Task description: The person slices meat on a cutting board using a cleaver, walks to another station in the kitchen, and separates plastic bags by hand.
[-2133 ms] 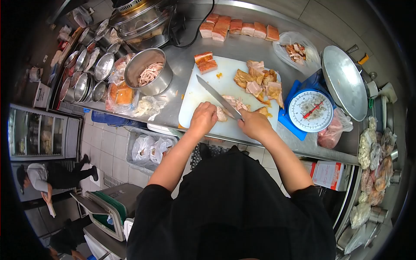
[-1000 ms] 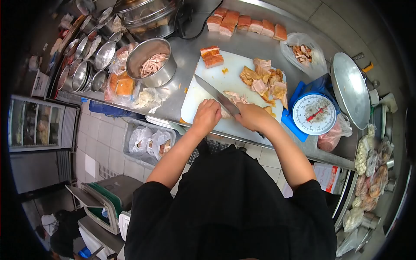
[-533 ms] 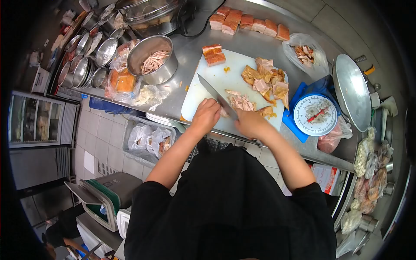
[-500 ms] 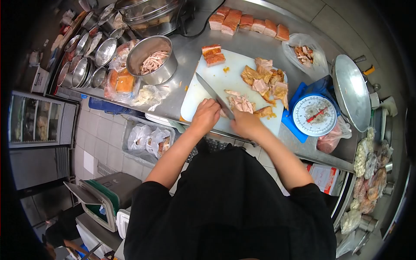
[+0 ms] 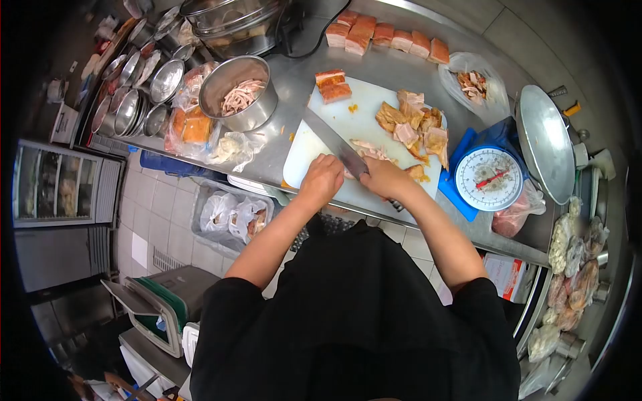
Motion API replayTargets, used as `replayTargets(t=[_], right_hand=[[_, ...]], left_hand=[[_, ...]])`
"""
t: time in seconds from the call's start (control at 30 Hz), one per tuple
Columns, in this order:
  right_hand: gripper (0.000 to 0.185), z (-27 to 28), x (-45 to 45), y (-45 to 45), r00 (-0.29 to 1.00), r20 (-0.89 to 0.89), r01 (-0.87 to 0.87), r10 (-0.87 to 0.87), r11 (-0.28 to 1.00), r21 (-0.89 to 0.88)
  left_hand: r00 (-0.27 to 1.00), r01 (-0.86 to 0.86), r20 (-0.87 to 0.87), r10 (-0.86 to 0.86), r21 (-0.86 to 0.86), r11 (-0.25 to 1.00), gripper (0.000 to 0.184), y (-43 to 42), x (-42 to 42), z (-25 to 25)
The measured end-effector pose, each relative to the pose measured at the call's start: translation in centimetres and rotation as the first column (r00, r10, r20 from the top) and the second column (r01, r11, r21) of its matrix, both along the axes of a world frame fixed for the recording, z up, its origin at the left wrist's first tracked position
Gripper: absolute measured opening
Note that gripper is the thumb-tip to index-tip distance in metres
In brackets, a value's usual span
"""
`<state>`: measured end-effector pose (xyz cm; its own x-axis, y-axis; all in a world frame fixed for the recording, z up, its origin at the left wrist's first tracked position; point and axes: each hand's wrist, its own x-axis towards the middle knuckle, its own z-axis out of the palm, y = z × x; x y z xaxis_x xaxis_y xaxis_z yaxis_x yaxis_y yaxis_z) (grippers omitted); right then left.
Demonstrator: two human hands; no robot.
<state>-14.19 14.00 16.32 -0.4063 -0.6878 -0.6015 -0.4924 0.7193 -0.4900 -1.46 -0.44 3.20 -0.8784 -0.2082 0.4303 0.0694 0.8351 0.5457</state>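
My right hand (image 5: 383, 179) is wrapped round the handle of a long knife (image 5: 329, 137), whose blade points up and left over the white cutting board (image 5: 306, 148). Beside the blade, my left hand (image 5: 322, 178) has its fingers curled on a piece of meat, mostly hidden under them. Sliced meat (image 5: 369, 150) lies just past the blade. Browned meat chunks (image 5: 405, 131) are heaped on the board's right side. Two reddish pork pieces (image 5: 332, 86) rest at its upper left corner. A steel pot (image 5: 257, 110) left of the board holds meat strips (image 5: 242, 97).
A blue scale (image 5: 489, 178) with a metal pan (image 5: 545, 144) stands right of the board. Pork blocks (image 5: 383, 34) line the counter's back. A bag of meat scraps (image 5: 472, 85) lies behind the scale. Bagged food (image 5: 194, 127) sits left, above a floor crate (image 5: 231, 217).
The knife has shifted slightly, its blade now covering more of the sliced meat. My left hand stays curled in nearly the same place. The person at the lower left is now barely visible.
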Motion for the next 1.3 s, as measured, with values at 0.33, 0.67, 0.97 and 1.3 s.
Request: replayTargets(t=[0.33, 0.67, 0.97, 1.3], right_hand=[[0.032, -4.7, -1.2, 3.1, 0.937, 0.229, 0.324, -0.264, 0.901, -0.289], [0.020, -3.6, -3.0, 5.3, 0.570, 0.767, 0.699, -0.295, 0.665, -0.264], [0.035, 6.6, -4.4, 15.7, 0.835, 0.012, 0.495, -0.550, 0.741, -0.454], [0.025, 1.7, -0.1, 21.3, 0.645, 0.275, 0.749, -0.713, 0.520, -0.411]], left_hand=[[0.998, -0.003, 0.064, -0.004, 0.105, 0.994, 0.005, -0.8, 0.0, 0.4], [0.976, 0.105, -0.177, -0.123, 0.888, -0.447, 0.041, 0.8, -5.2, 1.3], [0.994, -0.025, 0.105, 0.035, -0.092, 0.995, 0.039, 5.2, -5.7, 3.5], [0.934, 0.338, 0.186, -0.305, -0.184, 0.923, 0.030, 8.6, -8.4, 2.3]])
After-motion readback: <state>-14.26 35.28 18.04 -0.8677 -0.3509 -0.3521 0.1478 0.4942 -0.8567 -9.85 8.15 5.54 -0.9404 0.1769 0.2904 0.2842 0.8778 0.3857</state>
